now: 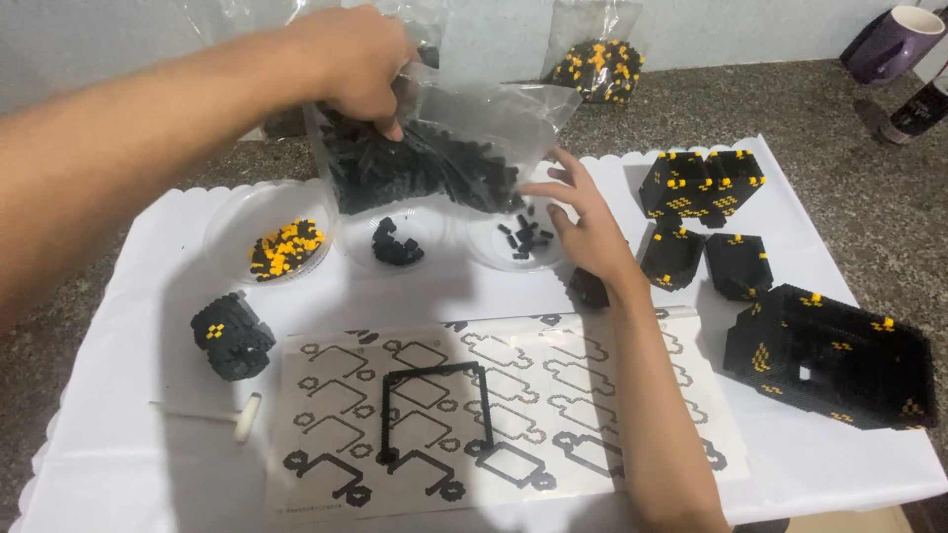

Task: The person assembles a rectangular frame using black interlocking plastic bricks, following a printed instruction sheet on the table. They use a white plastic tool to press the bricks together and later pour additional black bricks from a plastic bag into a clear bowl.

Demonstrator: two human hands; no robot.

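My left hand (pixel 355 64) grips the top of a clear plastic bag (pixel 434 148) full of small black bricks and holds it above three clear dishes. My right hand (pixel 583 212) is open, with its fingers spread at the bag's lower right corner, over the right dish (pixel 494 252) with a few black pieces. The middle dish (pixel 395 242) holds a small black clump. The left dish (pixel 272 237) holds yellow and black pieces. A thin black brick frame (pixel 434 410) lies on the printed instruction sheet (pixel 612 395).
Black-and-yellow built blocks stand at right: a large hollow one (pixel 834 355), two small ones (pixel 706 262) and a wide one (pixel 701 183). A round black assembly (pixel 232 336) and a white tool (pixel 242 417) lie left. Another bag of bricks (pixel 597 69) and a purple mug (pixel 889 41) sit behind.
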